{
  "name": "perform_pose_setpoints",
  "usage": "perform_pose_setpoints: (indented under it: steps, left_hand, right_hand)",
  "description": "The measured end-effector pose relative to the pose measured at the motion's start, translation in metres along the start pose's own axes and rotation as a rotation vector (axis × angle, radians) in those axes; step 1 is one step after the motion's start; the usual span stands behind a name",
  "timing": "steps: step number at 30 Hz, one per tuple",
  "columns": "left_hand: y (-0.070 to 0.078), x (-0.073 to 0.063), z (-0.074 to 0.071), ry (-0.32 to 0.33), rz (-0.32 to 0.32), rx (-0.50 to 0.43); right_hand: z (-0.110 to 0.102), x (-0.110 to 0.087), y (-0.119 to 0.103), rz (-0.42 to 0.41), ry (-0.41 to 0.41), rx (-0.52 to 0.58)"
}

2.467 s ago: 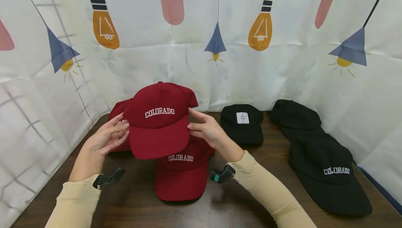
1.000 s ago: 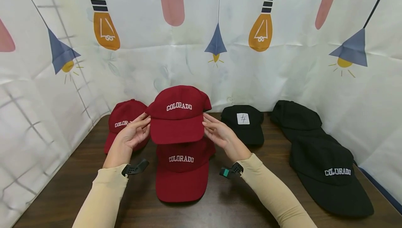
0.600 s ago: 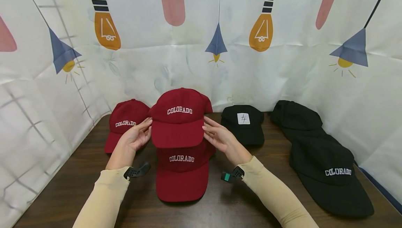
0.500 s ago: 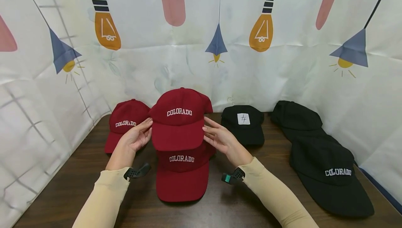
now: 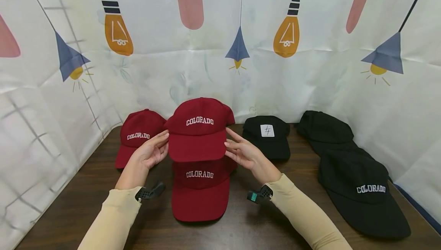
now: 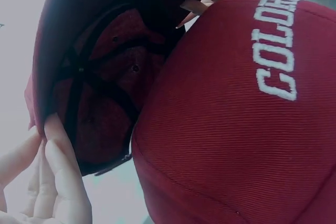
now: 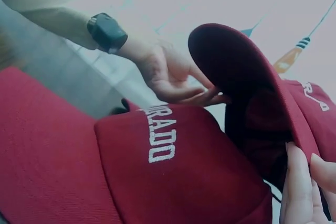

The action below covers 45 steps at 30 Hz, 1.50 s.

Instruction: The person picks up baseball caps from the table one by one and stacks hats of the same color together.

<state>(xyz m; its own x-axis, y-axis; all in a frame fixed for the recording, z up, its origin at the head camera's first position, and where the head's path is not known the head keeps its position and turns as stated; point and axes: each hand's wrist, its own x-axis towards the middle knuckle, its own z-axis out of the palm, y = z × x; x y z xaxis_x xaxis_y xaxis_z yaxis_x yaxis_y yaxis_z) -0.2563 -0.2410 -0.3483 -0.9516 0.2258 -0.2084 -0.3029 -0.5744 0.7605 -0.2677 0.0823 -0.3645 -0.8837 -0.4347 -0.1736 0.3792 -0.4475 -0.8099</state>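
Note:
A dark red baseball cap (image 5: 198,146) with white COLORADO lettering is held up level between both hands, brim toward me. My left hand (image 5: 151,152) pinches its left edge near the brim; my right hand (image 5: 244,154) pinches the opposite edge. Close below and in front sits a second red COLORADO cap (image 5: 200,200) on the table, its crown top hidden behind the held brim. The left wrist view looks into the hollow underside of the held cap (image 6: 100,93), with the lower cap's crown (image 6: 220,108) beside it. In the right wrist view, thumb and fingers (image 7: 299,182) grip the brim's edge.
Another red cap (image 5: 136,127) stands at the back left, behind my left hand. A black cap with a white patch (image 5: 272,146) lies behind my right hand. On the right, a black COLORADO cap (image 5: 365,208) overlaps another black cap (image 5: 324,127). A printed curtain (image 5: 213,74) hangs behind the dark wooden table (image 5: 86,211).
Both hands carried the held cap right, from in front of the back-left red cap to above the middle one. It dipped slightly, then shifted a little right with its brim rising.

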Motion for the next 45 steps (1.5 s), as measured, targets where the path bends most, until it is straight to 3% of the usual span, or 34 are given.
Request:
perform_pose_setpoints:
  steps: [6,12,18,28,34,45]
  left_hand:
    - [-0.003,-0.004,-0.001,-0.037,0.016,0.090]
    - [-0.008,-0.009,0.001,0.003,0.008,0.092]
    - [-0.009,-0.010,0.000,0.008,0.001,0.107]
    - [-0.017,-0.015,-0.014,-0.010,-0.038,0.196]
    - [-0.020,-0.014,-0.019,-0.051,-0.051,0.217]
    - [-0.018,-0.015,-0.024,-0.188,-0.074,0.207]
  right_hand:
    - [-0.001,-0.001,0.003,-0.005,0.021,0.012]
    - [-0.001,-0.003,0.009,-0.003,0.058,0.097]
    - [-0.002,-0.006,0.015,0.008,0.068,0.113]
    - [-0.002,-0.019,0.024,0.008,0.051,0.100]
    - [-0.003,-0.026,0.028,0.024,0.067,0.064]
    - [-0.005,-0.037,0.035,0.017,0.060,-0.014]
